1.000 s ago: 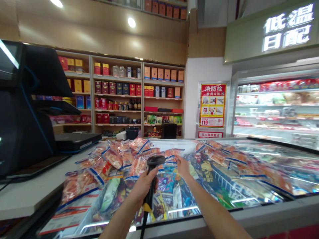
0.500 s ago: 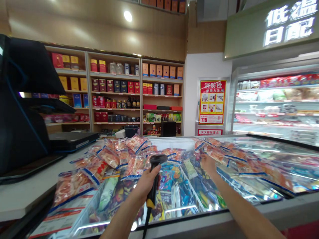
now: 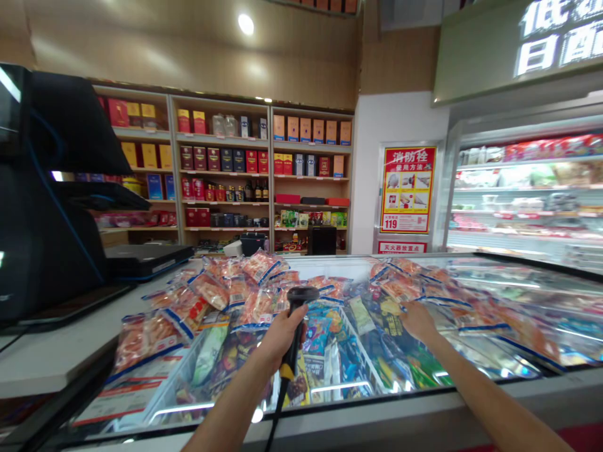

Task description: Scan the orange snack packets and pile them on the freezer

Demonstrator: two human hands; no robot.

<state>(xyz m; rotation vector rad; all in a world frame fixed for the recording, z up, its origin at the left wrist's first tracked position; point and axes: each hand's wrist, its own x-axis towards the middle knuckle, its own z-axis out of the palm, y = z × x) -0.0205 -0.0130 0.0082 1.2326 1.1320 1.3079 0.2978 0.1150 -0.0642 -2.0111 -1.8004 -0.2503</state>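
Note:
My left hand point(image 3: 284, 336) is closed round the handle of a black barcode scanner point(image 3: 295, 342) with yellow trim. Its head points away from me, and a dark cable hangs from the handle. Beyond and left of it lie several clear packets point(image 3: 210, 290) of pinkish-orange food with blue edges, heaped on the freezer's glass top point(image 3: 362, 370). My right hand point(image 3: 419, 322) is over the glass, at the near edge of a second group of such packets point(image 3: 400, 287). Its fingers are bent and mostly hidden behind the back of the hand, so any grip is unclear.
A black checkout terminal point(image 3: 51, 201) stands on a white counter point(image 3: 42, 373) at the left. Coloured bags point(image 3: 325, 351) show in baskets under the glass. Shelves of boxed goods point(image 3: 221, 160) line the back wall. An open chiller point(image 3: 527, 201) is at the right.
My right hand has moved right and slightly toward me, along the right-hand packets. My left hand still holds the barcode scanner in nearly the same place. The view has shifted slightly.

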